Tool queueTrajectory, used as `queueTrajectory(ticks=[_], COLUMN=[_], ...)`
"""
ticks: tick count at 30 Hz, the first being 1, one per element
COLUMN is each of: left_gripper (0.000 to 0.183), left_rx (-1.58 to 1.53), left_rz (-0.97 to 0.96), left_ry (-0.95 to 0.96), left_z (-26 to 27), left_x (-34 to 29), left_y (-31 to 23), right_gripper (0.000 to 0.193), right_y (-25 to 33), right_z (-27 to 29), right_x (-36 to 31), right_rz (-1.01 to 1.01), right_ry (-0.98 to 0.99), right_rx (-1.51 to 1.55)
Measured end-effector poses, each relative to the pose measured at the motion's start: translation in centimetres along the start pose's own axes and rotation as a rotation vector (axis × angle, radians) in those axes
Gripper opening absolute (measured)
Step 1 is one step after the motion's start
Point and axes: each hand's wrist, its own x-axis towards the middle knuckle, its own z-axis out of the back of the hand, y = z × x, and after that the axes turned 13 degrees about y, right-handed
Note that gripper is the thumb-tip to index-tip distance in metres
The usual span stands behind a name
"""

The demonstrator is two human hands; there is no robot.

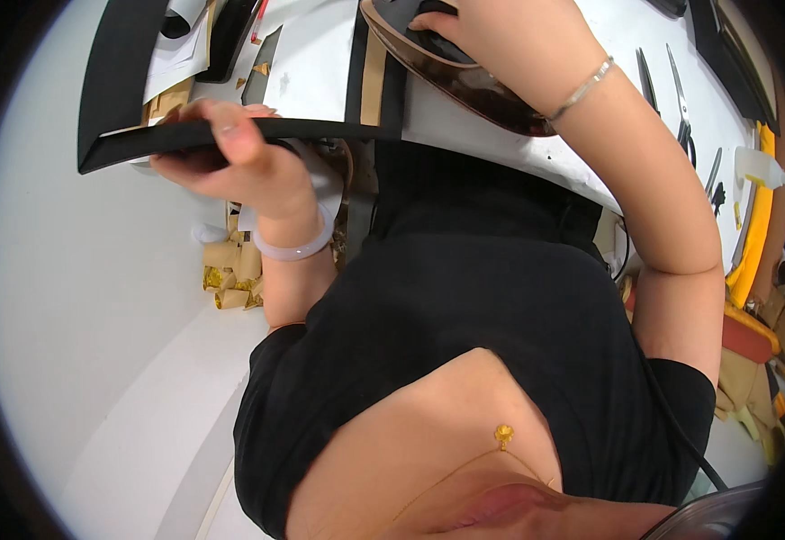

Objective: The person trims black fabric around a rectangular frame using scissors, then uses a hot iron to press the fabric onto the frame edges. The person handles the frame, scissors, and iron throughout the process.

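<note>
My left hand (253,166) is closed around the near edge of a black, flat-sided frame (334,130), thumb on one side and fingers on the other. This frame stretches from the left over the table's edge, and a tan strip (373,85) shows along its right side. In my right hand (500,31) is a clothes iron (460,85) with a dark, shiny brown body, its fingers curled on the dark upper part. The iron sits just right of the tan strip. Its underside is hidden, so whether it touches the frame cannot be told.
The white tabletop (518,162) carries scissors (681,99) and other slim tools at the right, beside a translucent bottle (757,168). Papers (181,63) and a red pen (258,22) lie at the far left. Rolled tan pieces (235,270) are below, near the white wall.
</note>
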Motion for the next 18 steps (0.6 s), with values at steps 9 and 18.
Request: queueTrajectory(ticks=[9,18], left_gripper=[0.092,0.052], left_rx=[0.046,-0.006], left_rz=[-0.197,-0.07], left_ry=[0.163,0.058], left_z=[-2.2,-1.1], left_x=[-3.0,-0.4], left_y=[-0.4,-0.8], right_gripper=[0.021,0.027], right_y=[1.9,-2.1], right_z=[-2.3,-1.1], right_x=[3.9,1.9], right_rz=[0.088,0.131], right_ry=[-0.101,-0.058], right_rx=[-0.042,0.122])
